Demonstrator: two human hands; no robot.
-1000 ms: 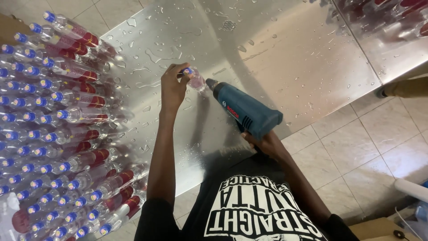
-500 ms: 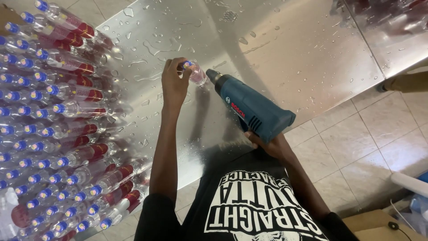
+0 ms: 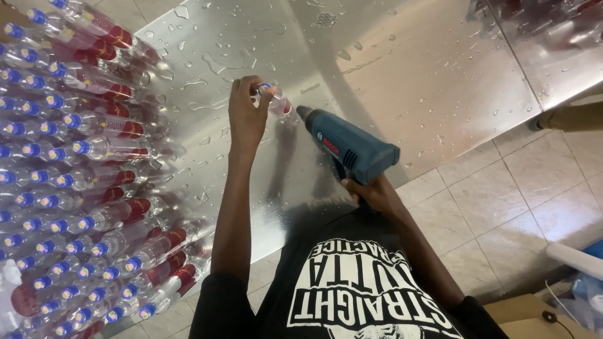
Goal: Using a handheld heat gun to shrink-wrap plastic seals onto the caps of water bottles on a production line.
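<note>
Bottle [image 3: 277, 102] pinched in the left hand [image 3: 246, 115]; right hand [image 3: 375, 193] clamped on the blue heat gun [image 3: 350, 145], its nozzle just beside the bottle.

We see our left hand [image 3: 246, 116] pinching a small clear bottle [image 3: 276, 102] by its blue cap, standing on the wet steel worktop [image 3: 402, 69]. Our right hand [image 3: 375, 194] has its grip on a blue heat gun [image 3: 348, 145], nozzle just beside the bottle. Rows of blue-capped bottles [image 3: 69, 182] crowd the left.
</note>
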